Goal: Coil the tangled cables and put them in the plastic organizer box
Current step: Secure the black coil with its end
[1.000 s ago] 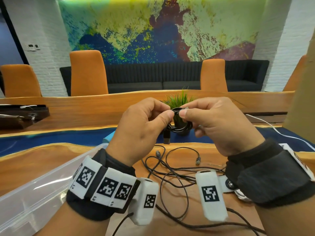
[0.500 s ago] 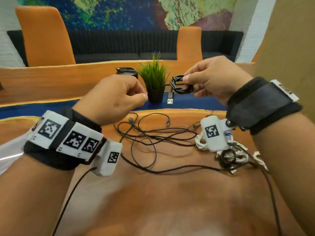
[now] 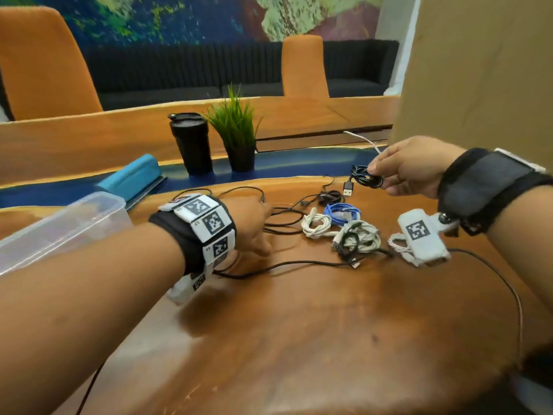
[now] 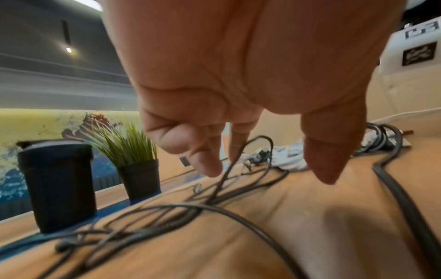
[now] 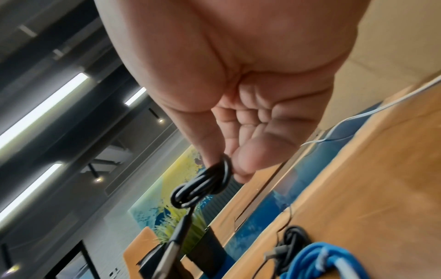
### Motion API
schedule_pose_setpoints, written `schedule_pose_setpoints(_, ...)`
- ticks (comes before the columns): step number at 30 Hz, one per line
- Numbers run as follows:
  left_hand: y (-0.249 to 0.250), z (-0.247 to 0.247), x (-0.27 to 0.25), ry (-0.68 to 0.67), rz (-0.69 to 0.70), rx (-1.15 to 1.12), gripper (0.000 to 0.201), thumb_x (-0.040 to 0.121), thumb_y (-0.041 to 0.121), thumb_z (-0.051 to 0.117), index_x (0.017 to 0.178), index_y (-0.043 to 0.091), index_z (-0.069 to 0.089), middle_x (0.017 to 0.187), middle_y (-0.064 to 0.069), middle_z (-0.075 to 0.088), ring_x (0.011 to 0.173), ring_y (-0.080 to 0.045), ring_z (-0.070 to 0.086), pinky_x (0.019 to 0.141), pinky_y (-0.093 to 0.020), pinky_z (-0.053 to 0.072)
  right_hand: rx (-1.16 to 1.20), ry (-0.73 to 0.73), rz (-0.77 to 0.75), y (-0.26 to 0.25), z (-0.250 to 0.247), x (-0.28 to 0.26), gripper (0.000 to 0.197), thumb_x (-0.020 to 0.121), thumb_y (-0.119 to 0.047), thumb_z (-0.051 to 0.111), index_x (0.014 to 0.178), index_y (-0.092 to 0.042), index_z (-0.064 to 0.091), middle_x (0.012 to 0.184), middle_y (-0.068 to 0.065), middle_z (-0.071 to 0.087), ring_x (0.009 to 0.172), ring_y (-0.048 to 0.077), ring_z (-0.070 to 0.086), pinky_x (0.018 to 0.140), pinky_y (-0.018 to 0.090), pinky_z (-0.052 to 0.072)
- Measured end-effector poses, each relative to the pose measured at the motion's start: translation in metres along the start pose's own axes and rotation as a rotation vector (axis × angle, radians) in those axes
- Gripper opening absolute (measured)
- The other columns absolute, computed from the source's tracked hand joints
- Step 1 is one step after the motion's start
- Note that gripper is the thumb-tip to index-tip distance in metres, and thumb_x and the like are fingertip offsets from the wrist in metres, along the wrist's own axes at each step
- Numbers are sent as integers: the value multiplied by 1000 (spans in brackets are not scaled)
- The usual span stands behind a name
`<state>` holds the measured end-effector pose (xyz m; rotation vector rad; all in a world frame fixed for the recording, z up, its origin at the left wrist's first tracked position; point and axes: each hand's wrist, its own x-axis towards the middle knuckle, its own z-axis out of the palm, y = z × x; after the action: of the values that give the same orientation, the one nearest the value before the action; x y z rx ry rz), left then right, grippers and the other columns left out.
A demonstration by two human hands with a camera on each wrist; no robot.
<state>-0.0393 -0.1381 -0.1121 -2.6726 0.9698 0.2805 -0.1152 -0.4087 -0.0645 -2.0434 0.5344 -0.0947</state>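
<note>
Right hand (image 3: 411,167) grip pinching coiled black cable (image 3: 366,178), keeping loops tidy; left hand (image 3: 250,224) grip loose, empty, over tangle (image 3: 278,217) at twelve o'clock on bench (image 3: 299,324).

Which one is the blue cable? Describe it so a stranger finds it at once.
On the wooden table, look right of the black potted plant to the pile of coiled cables. The blue cable lies among white bundles; it is the only bright blue coil there.
</note>
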Motion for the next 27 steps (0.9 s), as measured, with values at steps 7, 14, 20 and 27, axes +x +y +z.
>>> schedule_pose_setpoints(7, -4, 8, -10, -123, -14, 6, 55, 80, 46, 72, 127, 27, 50, 116, 0, 57, 101, -21, 57, 86, -39, 54, -49, -24, 122, 32, -5, 9, 14, 89, -7, 66, 101, -1, 68, 84, 14, 62, 57, 15, 56, 44, 22, 51)
schedule_pose_setpoints(14, -20, 15, -35, -169, 30, -21, 49, 85, 46, 68, 128, 34, 51, 125, 1, 48, 108, -22, 54, 90, -41, 53, -117, -93, 135, 20, 21, 18, 14, 90, -9, 65, 102, -1, 68, 86, 13, 63, 61, 16, 57, 54, 27, 53)
schedule_pose_setpoints(20, -33, 14, -46, -128, 76, -65, 50, 88, 45, 63, 135, 29, 51, 129, -1, 53, 113, -23, 54, 94, -42, 50, -525, -179, 125, 1, 45, 18, 17, 86, -6, 70, 98, 5, 69, 73, 17, 64, 55, 23, 56, 52, 28, 50)
schedule_pose_setpoints(27, -85, -19, -52, 19, -56, -171, 35, 97, 33, 54, 131, 26, 56, 126, 5, 63, 113, -18, 59, 100, -38, 48, -1186, 14, -303, -76, 83, 32, 20, 91, -23, 59, 100, -11, 73, 98, 8, 70, 89, 27, 66, 81, 38, 57)
